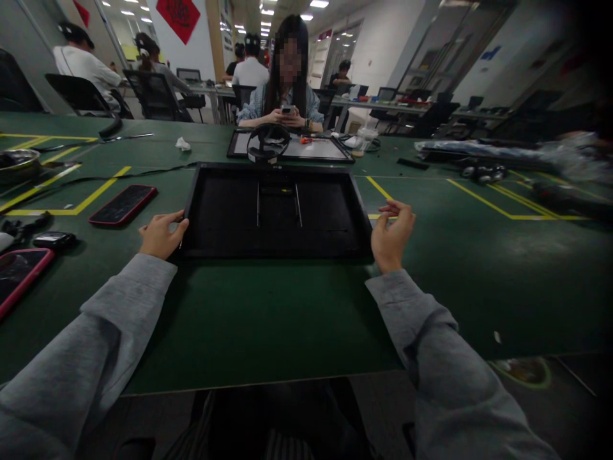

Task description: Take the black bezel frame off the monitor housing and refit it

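In the head view, the black tray lies between your hands near the bench's near edge, its long axis running left to right along it. Your left hand touches its left end, grip unclear; your right hand, loosely curled and empty, is just beside the right end, contact unclear.

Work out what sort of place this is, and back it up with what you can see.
Probably a shared workshop or open-plan workroom: a long green worktable is marked off with yellow tape, and beyond it several people sit on office chairs.
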The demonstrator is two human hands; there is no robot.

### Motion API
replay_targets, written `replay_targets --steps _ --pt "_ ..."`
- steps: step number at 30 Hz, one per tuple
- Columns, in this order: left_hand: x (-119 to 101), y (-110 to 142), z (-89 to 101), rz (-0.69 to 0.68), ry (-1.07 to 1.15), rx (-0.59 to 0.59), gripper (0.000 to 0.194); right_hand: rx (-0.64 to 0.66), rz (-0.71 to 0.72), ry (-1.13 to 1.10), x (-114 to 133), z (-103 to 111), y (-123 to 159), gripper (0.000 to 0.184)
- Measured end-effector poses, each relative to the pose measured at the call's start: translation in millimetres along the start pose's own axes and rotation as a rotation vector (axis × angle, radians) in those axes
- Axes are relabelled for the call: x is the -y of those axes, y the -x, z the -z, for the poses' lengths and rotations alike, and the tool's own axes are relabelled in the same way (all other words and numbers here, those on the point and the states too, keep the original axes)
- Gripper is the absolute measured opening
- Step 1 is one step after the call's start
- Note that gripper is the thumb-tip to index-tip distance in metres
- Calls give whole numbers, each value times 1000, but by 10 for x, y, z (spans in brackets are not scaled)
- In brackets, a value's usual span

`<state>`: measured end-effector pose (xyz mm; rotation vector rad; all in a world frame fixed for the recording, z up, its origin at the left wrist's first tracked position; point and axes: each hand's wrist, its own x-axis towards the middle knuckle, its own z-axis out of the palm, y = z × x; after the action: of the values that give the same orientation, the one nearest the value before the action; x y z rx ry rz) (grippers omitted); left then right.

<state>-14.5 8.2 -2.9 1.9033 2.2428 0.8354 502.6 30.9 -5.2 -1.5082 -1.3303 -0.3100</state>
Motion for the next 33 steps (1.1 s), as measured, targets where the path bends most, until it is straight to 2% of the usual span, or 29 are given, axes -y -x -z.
replay_targets --steps 4,8,11,13,16,20,23,28,33 --pt "-175 -7 -66 -57 9 47 55 90 82 -48 483 -42 198 39" --pt "-592 -1 -264 -157 42 165 54 398 233 -136 1083 -94 562 38" --pt "-971 23 -456 -254 119 339 53 613 338 -133 1478 -183 823 45" --pt "-1166 58 -568 -316 183 438 51 695 375 -72 1665 -267 940 54" --pt "-1273 130 -674 -370 235 396 49 781 372 53 1797 -389 1025 59" --pt "-1086 177 -697 -383 188 259 48 837 326 173 1737 -469 1033 62" --pt "-839 170 -645 -397 121 213 48 803 326 156 1577 -491 992 65" --pt "-533 176 -504 -393 49 213 48 708 339 164 1172 -508 804 64" --pt "-453 201 -444 -389 46 190 48 706 340 300 678 -410 528 57"
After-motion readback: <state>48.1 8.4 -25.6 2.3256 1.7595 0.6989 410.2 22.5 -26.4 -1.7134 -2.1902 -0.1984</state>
